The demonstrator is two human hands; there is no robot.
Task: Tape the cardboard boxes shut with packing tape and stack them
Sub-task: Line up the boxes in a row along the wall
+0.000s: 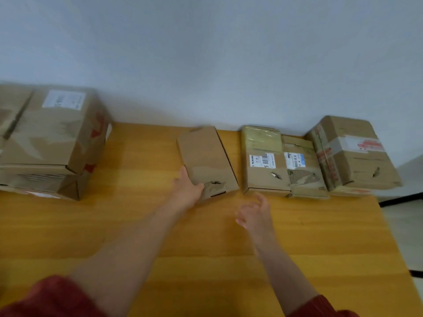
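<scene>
A yellow wooden table (320, 248) stands against a pale wall (206, 53), with a large cardboard box (52, 138) at its far left and, at the far right, a red-printed taped box (352, 156) leaning beside two labelled boxes (263, 161) that lie side by side. Between the two groups lies a plain narrow box (206, 156), torn at its near end. The person's left hand (187, 188) grips its near-left corner with the thumb up along the edge, while the right hand (256, 213) hovers over the table just in front of the labelled boxes, fingers loosely spread and holding nothing.
</scene>
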